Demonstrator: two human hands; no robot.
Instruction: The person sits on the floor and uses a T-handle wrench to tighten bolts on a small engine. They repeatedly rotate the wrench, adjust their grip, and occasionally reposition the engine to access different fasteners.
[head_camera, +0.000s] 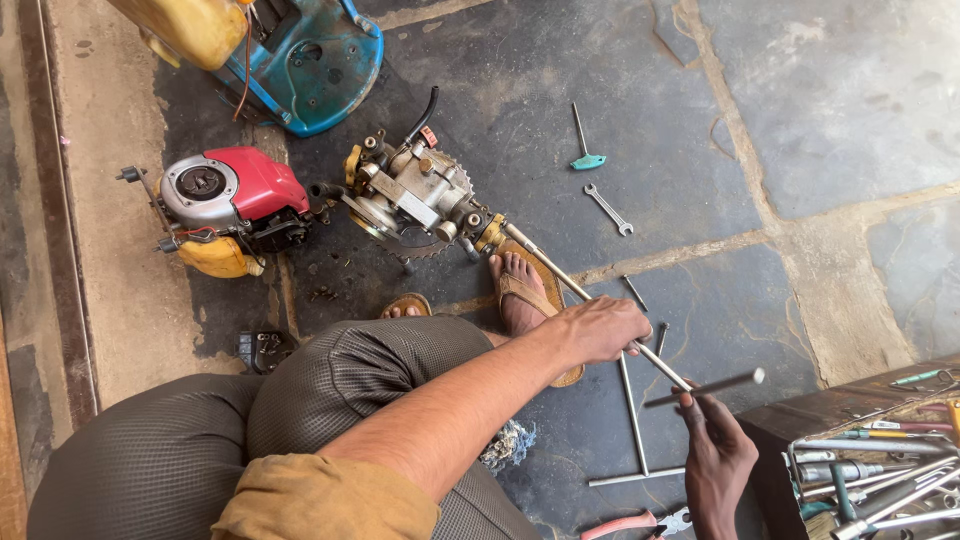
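A person sits on the stone floor (640, 120). The left hand (600, 328) is closed around a long shaft (560, 272) leading from a gearbox (415, 195). The right hand (715, 450) pinches a thin rod (705, 388), seemingly lining it up beside the shaft; next comes careful aiming.

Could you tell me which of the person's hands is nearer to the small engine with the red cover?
Left. The left hand grips a shaft well right of the red-covered engine; the right hand is farther right and lower.
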